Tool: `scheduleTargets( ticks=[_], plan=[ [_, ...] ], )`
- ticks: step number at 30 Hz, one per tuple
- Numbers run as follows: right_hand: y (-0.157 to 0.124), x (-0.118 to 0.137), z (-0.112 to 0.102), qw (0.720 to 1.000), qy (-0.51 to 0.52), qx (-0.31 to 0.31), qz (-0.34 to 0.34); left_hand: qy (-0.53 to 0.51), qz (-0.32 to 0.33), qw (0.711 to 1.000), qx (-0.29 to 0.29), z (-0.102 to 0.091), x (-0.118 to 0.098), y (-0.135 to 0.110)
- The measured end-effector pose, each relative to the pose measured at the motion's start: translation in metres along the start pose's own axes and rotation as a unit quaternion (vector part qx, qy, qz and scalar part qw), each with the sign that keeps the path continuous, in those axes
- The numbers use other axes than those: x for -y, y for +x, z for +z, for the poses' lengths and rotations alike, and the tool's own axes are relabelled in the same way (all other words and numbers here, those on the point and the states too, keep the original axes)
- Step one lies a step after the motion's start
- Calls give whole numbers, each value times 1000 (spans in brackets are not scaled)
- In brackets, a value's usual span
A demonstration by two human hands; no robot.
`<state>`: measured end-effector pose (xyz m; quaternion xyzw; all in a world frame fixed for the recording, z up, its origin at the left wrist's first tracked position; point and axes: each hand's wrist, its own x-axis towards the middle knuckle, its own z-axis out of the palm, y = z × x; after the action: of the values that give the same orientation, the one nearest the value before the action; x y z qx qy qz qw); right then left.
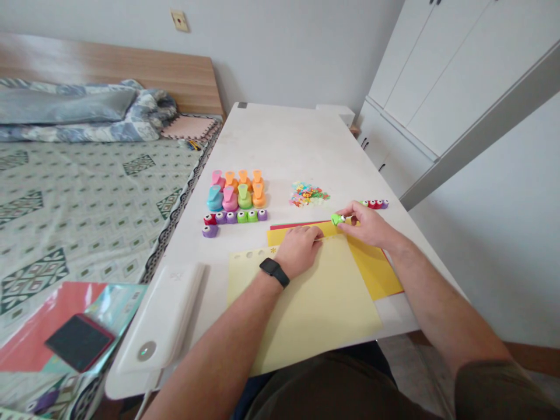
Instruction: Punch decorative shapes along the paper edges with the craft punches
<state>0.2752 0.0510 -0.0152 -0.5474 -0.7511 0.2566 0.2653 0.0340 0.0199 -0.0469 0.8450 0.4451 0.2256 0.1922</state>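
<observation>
A sheet of pale yellow paper [324, 303] lies in front of me, with a row of cut-outs near the left part of its far edge. My left hand [300, 251], with a black watch on the wrist, rests over the sheet, its curled fingers gripping the far edge. Just to the right, my right hand [367, 224] is closed around a small green craft punch [337, 219], near the sheet's far right corner. Darker yellow paper [378, 274] lies underneath, with red and green edges showing. Part of the left fingertips is hidden.
Large coloured punches [230, 198] stand left of centre, with small punches [231, 217] lined up before them. Paper confetti [308, 194] is heaped beyond the paper. More small punches [378, 204] sit beyond my right hand. A white lamp-like device [164, 315] occupies the table's near left.
</observation>
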Motion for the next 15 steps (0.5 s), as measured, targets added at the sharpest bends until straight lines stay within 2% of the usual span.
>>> scheduleTargets(
  ticks=[7,15],
  plan=[
    [-9,-16,8,993,110,31,-2,-7,7,1000,-2,3,2,1],
    [-14,-18,1,998,41,40,-8,-14,10,1000,-4,3,2,4]
  ],
)
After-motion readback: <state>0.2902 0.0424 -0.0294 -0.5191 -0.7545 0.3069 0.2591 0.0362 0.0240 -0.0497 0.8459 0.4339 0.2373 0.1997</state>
